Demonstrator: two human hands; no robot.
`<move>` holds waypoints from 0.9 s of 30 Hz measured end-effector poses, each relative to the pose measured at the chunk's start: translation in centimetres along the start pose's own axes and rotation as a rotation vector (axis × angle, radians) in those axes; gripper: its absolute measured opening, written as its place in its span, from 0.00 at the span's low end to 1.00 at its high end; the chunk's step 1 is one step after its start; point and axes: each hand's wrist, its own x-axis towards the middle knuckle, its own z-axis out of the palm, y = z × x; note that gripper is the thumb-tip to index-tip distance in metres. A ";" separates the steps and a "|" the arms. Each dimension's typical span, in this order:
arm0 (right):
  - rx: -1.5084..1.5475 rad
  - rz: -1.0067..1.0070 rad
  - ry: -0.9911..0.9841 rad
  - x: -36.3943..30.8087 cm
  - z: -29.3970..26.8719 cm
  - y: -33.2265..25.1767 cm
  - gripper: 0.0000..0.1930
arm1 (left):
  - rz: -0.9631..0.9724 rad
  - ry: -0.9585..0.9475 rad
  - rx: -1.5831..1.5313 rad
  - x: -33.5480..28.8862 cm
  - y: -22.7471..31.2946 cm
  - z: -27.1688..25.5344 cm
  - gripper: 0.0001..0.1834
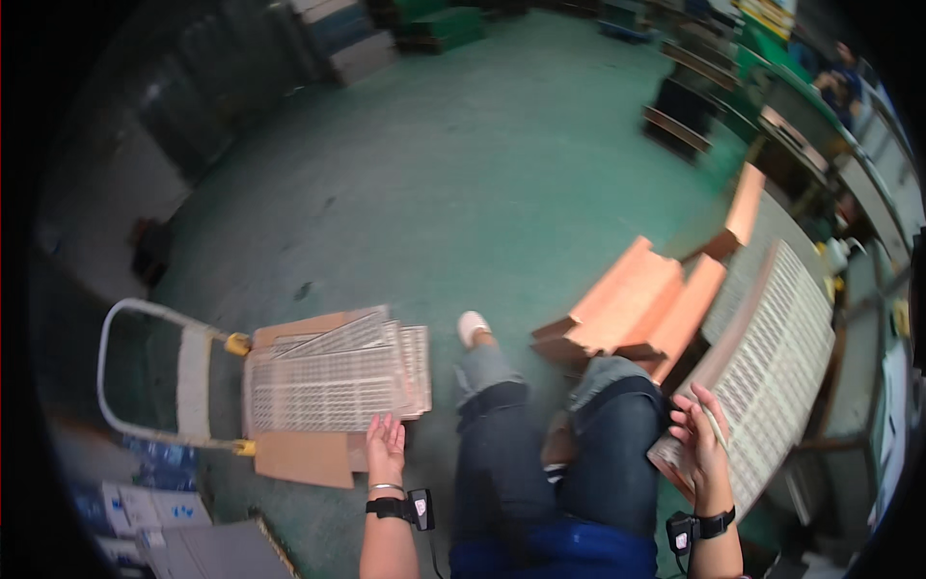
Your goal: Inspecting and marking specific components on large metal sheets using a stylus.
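On the trolley (194, 384), staggered gridded sheets (328, 386) could slide if their overhanging edge gets bumped. Beside the trolley, the left hand (386, 442) is open; well right of it, the right hand (709, 454) half-curls by a pale stick (716, 428), grip unclear.

Wide lane at twelve o'clock, obstacles on both sides

Counted from the person's body, the green floor (415, 183) offers a broad passage at twelve o'clock. At ten, stacked grid-patterned sheets (323, 386) lie before the left hand (386, 442), with the trolley's white handle frame (195, 381) beyond; between them and the left leg (500, 439) runs a narrow gap. At one, orange folded panels (627, 299) obstruct; at two, a large grid-patterned sheet (776, 376) limits the right hand (704, 439).
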 end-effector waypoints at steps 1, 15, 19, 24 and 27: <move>-0.026 -0.038 0.031 -0.1 -1.3 -0.1 0.19 | -0.038 -0.077 0.044 -1.3 -0.6 2.1 0.20; -1.314 -0.460 0.762 -4.9 -19.8 3.2 0.18 | -0.393 -1.181 0.748 -19.4 -11.4 21.2 0.16; -1.306 -0.386 0.754 -4.9 -18.1 3.3 0.17 | -0.426 -1.237 0.813 -21.6 -14.3 21.9 0.18; -1.324 -0.413 0.659 -5.3 -16.4 3.0 0.18 | -0.315 -1.272 0.945 -23.2 -15.9 22.7 0.16; -1.296 -0.405 0.649 -5.7 -15.7 2.8 0.19 | -0.077 -1.209 1.000 -23.6 -15.8 23.0 0.15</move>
